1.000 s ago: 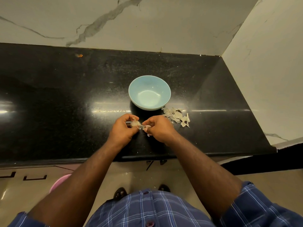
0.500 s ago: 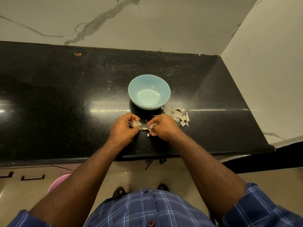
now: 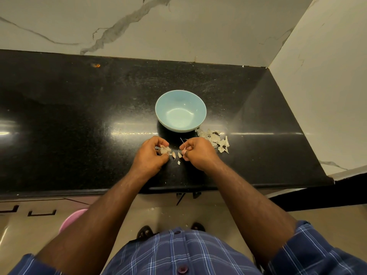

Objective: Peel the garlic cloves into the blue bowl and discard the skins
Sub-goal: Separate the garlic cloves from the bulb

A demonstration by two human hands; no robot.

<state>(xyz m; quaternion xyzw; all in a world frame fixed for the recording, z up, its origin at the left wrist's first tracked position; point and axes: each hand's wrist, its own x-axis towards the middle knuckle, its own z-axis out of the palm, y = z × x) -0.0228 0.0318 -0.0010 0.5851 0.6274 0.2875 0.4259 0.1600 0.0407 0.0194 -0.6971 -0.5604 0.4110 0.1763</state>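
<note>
The garlic [image 3: 165, 150] sits in the left hand [image 3: 149, 157], a pale papery clump pinched between curled fingers and thumb just above the black surface [image 3: 79, 116], low enough that loosened bits drop close by. At 3 o'clock from it, a short gap away, the right hand [image 3: 198, 154] has its grip pressed together on a thin strip of skin [image 3: 183, 144] that curls up from the fingertips; it looks as though the two hands are pulling apart to strip the clove, though whether the strip is fully free is hard to tell at this size. A few small flakes [image 3: 176, 155] lie on the surface between the hands. The blue bowl [image 3: 158, 110] stands at 12 o'clock from the hands, near and within easy reach, and appears to hold no cloves yet. The pile of skins [image 3: 216, 139] lies at about 5 o'clock from the bowl, just beside its base and next to the right hand, probably gathered there for discarding later.
</note>
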